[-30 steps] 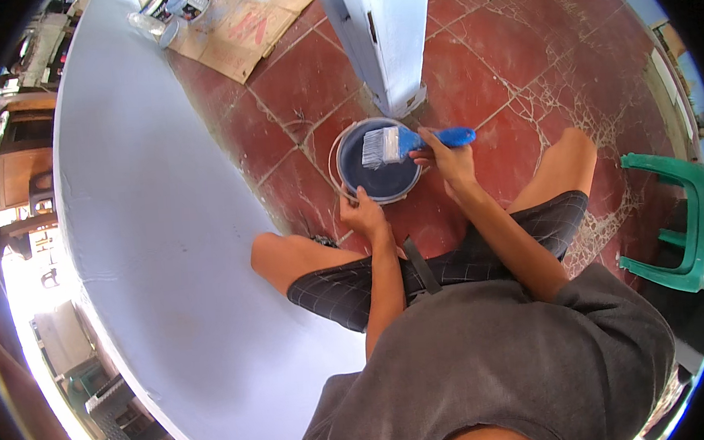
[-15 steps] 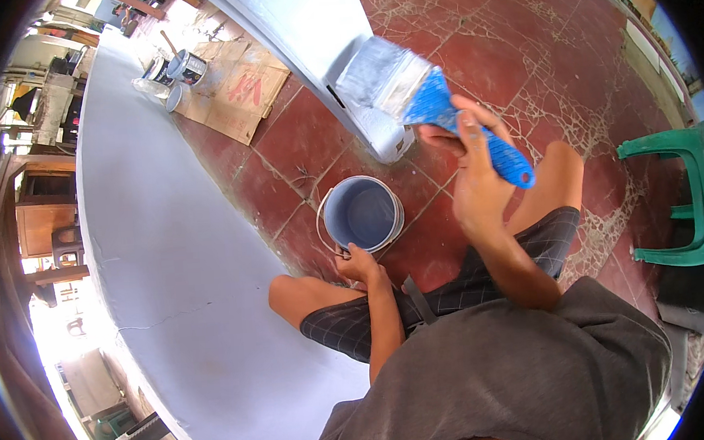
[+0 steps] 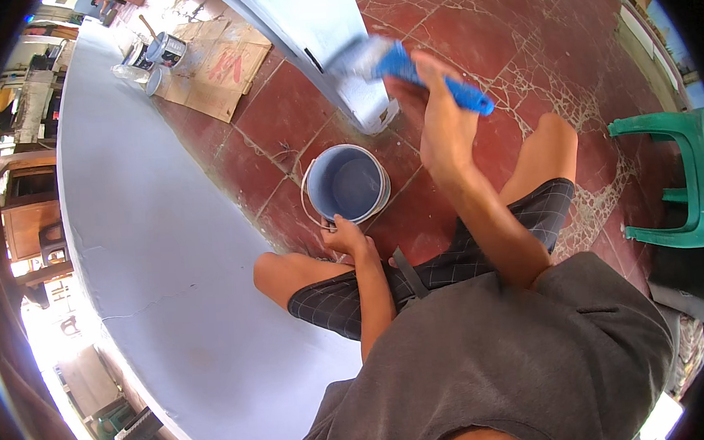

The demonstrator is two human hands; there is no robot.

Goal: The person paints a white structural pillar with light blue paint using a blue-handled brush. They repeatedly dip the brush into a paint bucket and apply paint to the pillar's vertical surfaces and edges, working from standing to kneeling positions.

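Observation:
My right hand (image 3: 440, 126) is closed round the blue handle of a wide paintbrush (image 3: 395, 62). The bristles, coated in pale paint and blurred by motion, lie against or just in front of the lower part of a pale blue-white post (image 3: 336, 31); I cannot tell whether they touch. With my left hand (image 3: 345, 238) I grip the near rim of a paint bucket (image 3: 357, 179), fingers outside and thumb over the edge. A bluish-grey layer shows inside the bucket, and its wire handle hangs down at the left.
A long pale wall (image 3: 151, 232) runs along my left. Paint cans (image 3: 166, 50), one with a stick, stand by a flattened cardboard sheet (image 3: 218, 79) at the far left. A green plastic stool (image 3: 680, 180) is at the right, on the cracked red tile floor (image 3: 470, 43).
The brush and my right hand have moved up and to the left, toward the post. My left hand stays on the bucket rim. The whole view has shifted slightly.

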